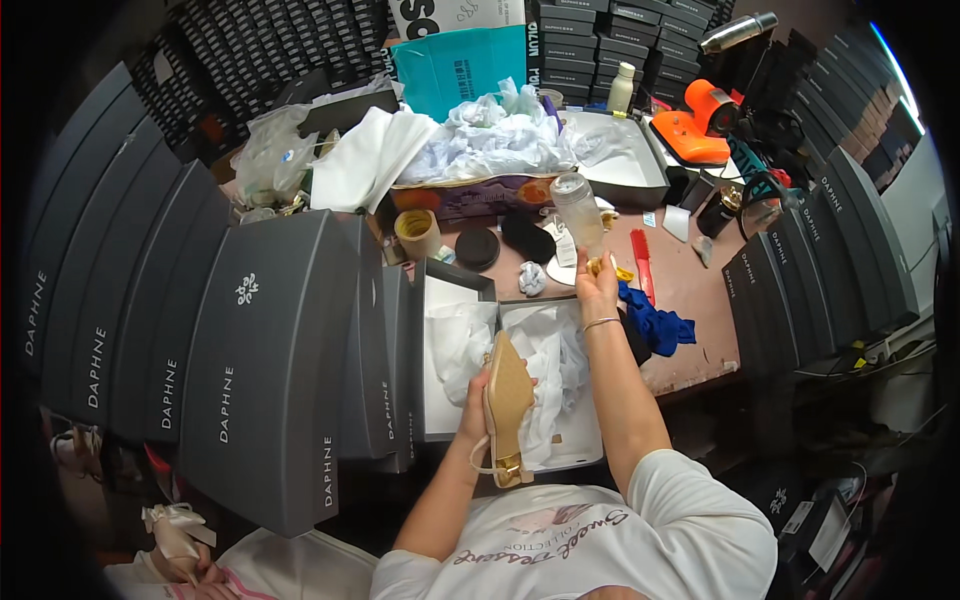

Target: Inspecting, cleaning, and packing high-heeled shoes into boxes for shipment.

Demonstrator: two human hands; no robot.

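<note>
Standing by the cluttered table (pixel 700 290), I see an open shoe box (pixel 440 300) right in front of the person, lined with crumpled white tissue paper (pixel 545 345). A second open box (pixel 625 175) sits farther back, beside a heap of plastic bags (pixel 500 135). Dark grey shoe boxes (pixel 270 360) crowd the left side in tall stacks, and more boxes (pixel 800 270) close off the right, so the only free room is the narrow strip of reddish tabletop around the blue cloth (pixel 655 325) and red brush (pixel 642 262). The left hand (pixel 478 400) is wrapped around a beige pointed shoe (pixel 508 405), sole up, its heel and slim strap toward the person, held over the open box. The right hand (pixel 597 290) grips a clear plastic bottle (pixel 580 210) raised upright above the table.
</note>
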